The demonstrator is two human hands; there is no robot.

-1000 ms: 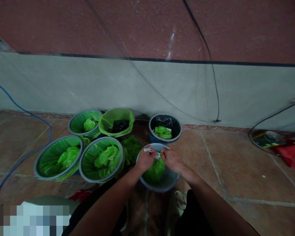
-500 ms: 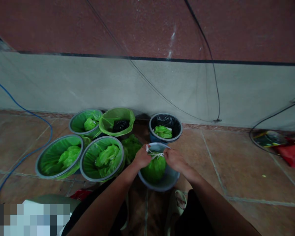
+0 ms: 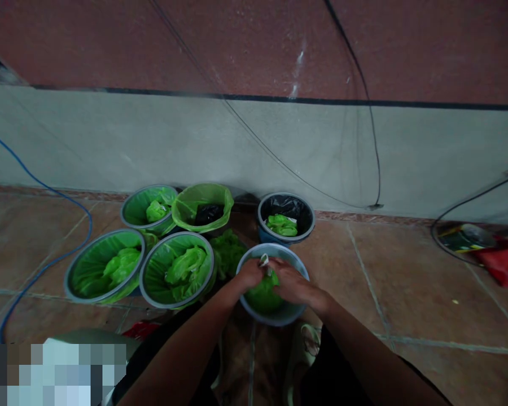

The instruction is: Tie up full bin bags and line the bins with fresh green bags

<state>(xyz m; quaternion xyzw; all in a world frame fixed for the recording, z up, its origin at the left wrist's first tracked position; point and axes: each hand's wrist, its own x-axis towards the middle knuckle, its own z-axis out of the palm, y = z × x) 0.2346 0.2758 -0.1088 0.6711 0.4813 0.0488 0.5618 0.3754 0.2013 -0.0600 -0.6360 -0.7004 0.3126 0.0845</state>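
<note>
Both hands (image 3: 275, 276) pinch crinkly green bag (image 3: 262, 296) in round bin (image 3: 298, 265).

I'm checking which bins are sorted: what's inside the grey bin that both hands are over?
Inside the grey bin sits a bunched green bag. The left hand and right hand grip its white drawstring. The bag's contents and the bin's bottom are covered.

- No text, label, brand, number or sign can be read anywhere in the view
- The red packaging (image 3: 506, 264) on the floor at 3 o'clock is too blurred and dark to show any lettering
- The buckets (image 3: 285, 217) and green bags (image 3: 202, 203) bear no print
</note>
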